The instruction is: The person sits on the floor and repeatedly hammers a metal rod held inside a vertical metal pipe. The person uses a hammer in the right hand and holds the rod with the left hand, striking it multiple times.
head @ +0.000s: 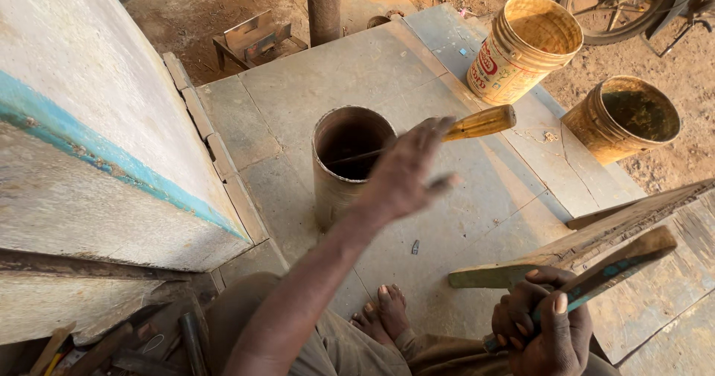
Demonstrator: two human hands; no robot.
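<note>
Two hands are seen from above over a grey stone floor (298, 93). The left hand (406, 171) is raised above the floor with its fingers spread apart and blurred; nothing is clamped in it, though a wooden-handled tool (480, 123) is seen just past its fingertips, whether touching them or not cannot be told. The thin dark shaft of that tool is laid across the mouth of a rusty metal cylinder (339, 171), which is stood upright on the floor just beside the left hand. The right hand (540, 324) is closed around the lower end of a flat wooden stick (607, 272) with a blue-green edge, which is held slanting up to the right. A rough wooden plank (596, 234) is seen just behind the stick, slanting the same way. Bare feet (383, 313) are rested on the floor between the two arms. A yellow plastic bucket (521, 48) is stood near the far edge of the floor, and a second, dirtier bucket (622, 119) is set on the ground to its right. A white wall with a blue stripe (97, 153) is found at the left, with scattered tools (126, 346) below it.
</note>
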